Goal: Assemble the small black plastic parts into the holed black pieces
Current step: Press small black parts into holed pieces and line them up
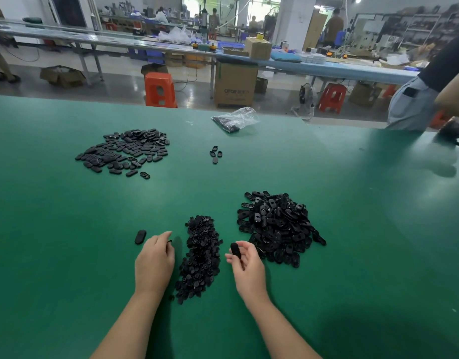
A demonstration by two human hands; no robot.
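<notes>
Green surface (68, 229) everywhere; right hand (245, 265) pinched a holed black piece (235, 250) in curled fingers, left hand (154, 260) pinched a small black part (170, 240) (tiny). Small-parts pile (201, 255) sat between them, holed pile (277, 226) at 2 o'clock.

Hands (156, 257) amid black parts (201, 257) — green table (68, 229)

Glossy black plastic holed pieces (277, 226), smooth matt green table (68, 242)
</notes>
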